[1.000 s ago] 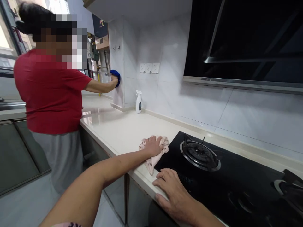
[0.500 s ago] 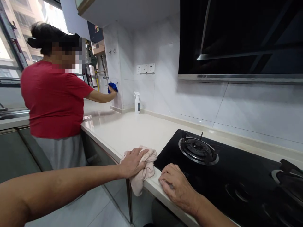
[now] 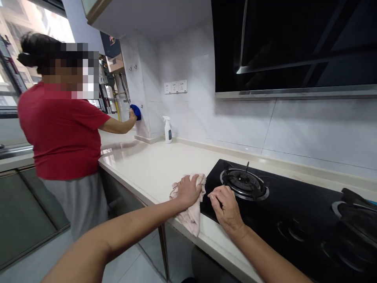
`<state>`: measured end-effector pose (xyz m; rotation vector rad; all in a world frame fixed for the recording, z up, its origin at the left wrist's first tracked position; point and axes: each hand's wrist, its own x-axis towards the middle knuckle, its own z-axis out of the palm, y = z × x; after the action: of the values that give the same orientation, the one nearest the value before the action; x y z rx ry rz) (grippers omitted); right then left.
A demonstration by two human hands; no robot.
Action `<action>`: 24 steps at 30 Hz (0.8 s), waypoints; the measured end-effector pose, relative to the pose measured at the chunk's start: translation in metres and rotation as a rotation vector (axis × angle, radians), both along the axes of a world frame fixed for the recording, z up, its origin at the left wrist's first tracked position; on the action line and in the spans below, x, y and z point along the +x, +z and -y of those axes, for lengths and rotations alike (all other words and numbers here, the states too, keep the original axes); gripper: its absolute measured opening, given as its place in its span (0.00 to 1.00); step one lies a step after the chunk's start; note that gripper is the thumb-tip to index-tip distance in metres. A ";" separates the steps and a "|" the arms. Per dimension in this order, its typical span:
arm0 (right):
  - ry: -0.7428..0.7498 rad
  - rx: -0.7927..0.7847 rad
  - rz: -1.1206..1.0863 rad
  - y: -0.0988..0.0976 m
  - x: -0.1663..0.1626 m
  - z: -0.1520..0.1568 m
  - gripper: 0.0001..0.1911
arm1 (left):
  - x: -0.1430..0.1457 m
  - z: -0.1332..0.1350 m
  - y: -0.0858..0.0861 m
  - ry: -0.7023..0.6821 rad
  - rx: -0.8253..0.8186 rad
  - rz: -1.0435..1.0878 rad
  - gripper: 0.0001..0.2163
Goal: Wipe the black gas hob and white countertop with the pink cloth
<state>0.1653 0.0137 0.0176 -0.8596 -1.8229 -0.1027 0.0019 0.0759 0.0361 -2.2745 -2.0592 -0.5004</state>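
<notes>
A pale pink cloth [image 3: 193, 218] lies bunched on the counter beside the hob's left edge, one corner hanging towards the counter's front edge. Pressing down on it from above is my left hand [image 3: 188, 190], its fingers over the folds. My right hand [image 3: 226, 206] is just to the right, over the front left part of the black gas hob [image 3: 265, 220]. Its fingers are curled in loosely and no object shows in them. Behind it is the left burner [image 3: 244, 182] with its pan support.
A white spray bottle [image 3: 167, 130] stands by the wall, under sockets [image 3: 175, 87]. At left a co-worker in a red shirt [image 3: 61, 133] holds a blue cloth [image 3: 136, 112] against the wall corner. A black range hood [image 3: 294, 47] hangs over the hob.
My left hand has slid the cloth right and away from me, up to the hob's edge. My right hand has moved slightly right and further over the hob. The view has shifted slightly.
</notes>
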 end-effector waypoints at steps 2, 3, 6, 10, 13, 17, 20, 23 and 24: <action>-0.019 -0.015 -0.015 -0.002 0.002 -0.003 0.13 | -0.003 0.007 -0.001 -0.010 0.005 0.003 0.25; -0.023 -0.019 -0.019 -0.003 0.003 -0.004 0.13 | -0.005 0.011 -0.002 -0.012 0.006 0.005 0.26; -0.012 -0.035 -0.011 -0.006 0.003 -0.005 0.15 | -0.008 0.025 -0.005 -0.052 0.009 0.012 0.27; 0.025 -0.066 0.005 -0.009 0.004 -0.004 0.15 | -0.001 0.051 -0.014 -0.244 0.045 0.020 0.28; 0.023 -0.083 -0.009 -0.010 0.006 -0.004 0.15 | 0.009 0.068 -0.022 -0.358 0.091 0.018 0.29; -0.006 -0.092 -0.034 -0.007 0.010 -0.002 0.16 | 0.021 0.077 -0.023 -0.410 0.096 0.015 0.27; -0.009 -0.090 -0.031 -0.002 0.011 0.001 0.14 | 0.023 0.078 -0.019 -0.447 0.075 0.062 0.27; 0.019 -0.087 0.020 0.001 0.010 0.007 0.13 | 0.017 0.077 -0.019 -0.490 0.078 0.214 0.27; 0.037 -0.091 0.051 0.002 0.010 0.009 0.12 | 0.013 0.076 -0.020 -0.495 0.081 0.268 0.29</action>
<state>0.1751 0.0052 0.0192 -0.8934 -1.9026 -0.0191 0.0151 -0.0004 0.0158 -2.7921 -1.5021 -0.9351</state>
